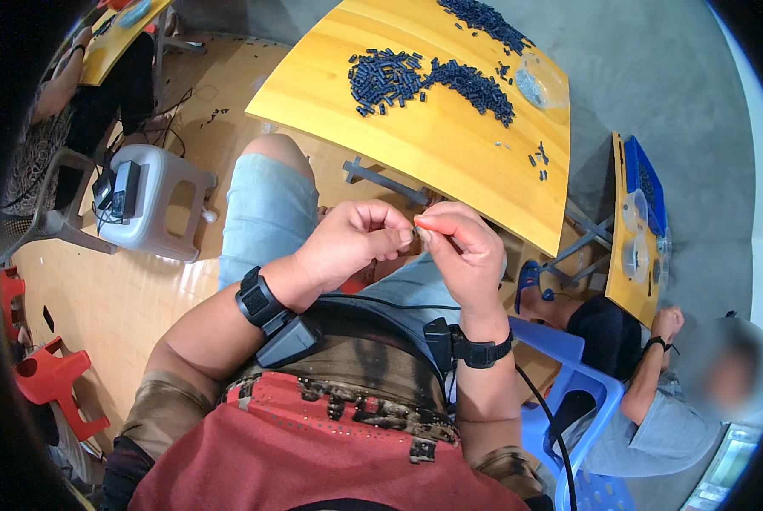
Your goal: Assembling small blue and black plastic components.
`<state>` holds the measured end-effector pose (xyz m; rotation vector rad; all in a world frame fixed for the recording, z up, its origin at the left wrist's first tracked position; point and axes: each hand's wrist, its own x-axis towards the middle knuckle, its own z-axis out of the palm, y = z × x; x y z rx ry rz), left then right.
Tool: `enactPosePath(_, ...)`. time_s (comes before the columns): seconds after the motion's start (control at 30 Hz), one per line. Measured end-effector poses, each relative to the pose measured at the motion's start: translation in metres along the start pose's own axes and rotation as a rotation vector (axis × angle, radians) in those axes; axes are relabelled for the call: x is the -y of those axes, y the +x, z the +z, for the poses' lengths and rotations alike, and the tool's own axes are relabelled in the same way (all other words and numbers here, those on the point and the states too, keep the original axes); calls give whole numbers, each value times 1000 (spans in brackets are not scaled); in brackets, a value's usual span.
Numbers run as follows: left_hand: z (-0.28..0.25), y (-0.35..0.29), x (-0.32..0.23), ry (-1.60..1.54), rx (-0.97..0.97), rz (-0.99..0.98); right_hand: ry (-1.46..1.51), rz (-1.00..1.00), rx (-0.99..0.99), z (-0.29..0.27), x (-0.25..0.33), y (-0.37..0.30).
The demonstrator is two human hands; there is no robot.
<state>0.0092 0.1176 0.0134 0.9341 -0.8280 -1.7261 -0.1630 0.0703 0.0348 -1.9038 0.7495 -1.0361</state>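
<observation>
Above my lap, off the table's near edge, my left hand and my right hand meet fingertip to fingertip. Each is closed in a pinch. A tiny dark piece seems to show between the fingertips, too small and covered to name. Beyond my hands, on the yellow table, lies a heap of small black cylindrical parts, with a second heap of black parts to its right. A few loose black parts are scattered near the right edge.
A clear round tub stands at the table's right; another black heap lies farther back. At left are a grey plastic stool with dark devices and a red stool. A person sits at right by a second table with a blue tray.
</observation>
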Motion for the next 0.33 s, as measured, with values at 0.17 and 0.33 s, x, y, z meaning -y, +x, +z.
enactPosePath(0.17,3,2,-2,-11,-9,14,86,47,-72,1,-2,0)
enactPosePath(0.33,3,0,-2,-2,-45,33,29,80,-34,0,-2,2)
